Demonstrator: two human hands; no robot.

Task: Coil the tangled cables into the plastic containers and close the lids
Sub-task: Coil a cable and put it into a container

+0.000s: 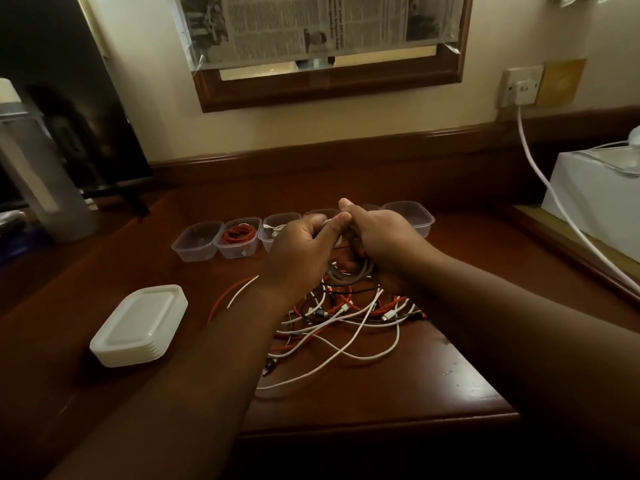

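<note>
- Nearest on the dark wooden desk point(398, 386) lies the tangled cables point(346, 323) heap: white, red and black leads crossing one another, several plug ends showing, no marking legible on any of them.
- To the left of the heap sits a stack of white lids point(138, 325), well apart from the cables.
- Above the heap, the left hand point(301, 251) pinches the end of a white cable between thumb and curled fingers.
- The right hand point(377, 233) touches the left at the fingertips; its fingers are curled round a grey-white coil point(349, 273) that hangs below the palm, just over the heap.
- Behind the hands runs a row of clear plastic containers point(197, 240), all uncovered. The second from the left holds a coiled red cable point(239, 234); the next holds a white one, partly hidden by the left hand.
- On the far wall, a newspaper sheet point(311, 26) is taped over a wood-framed opening; its print is too blurred to read.
- At right, a white wall socket point(521, 86) carries a plug whose white lead drops past a white box point(595, 202).
</note>
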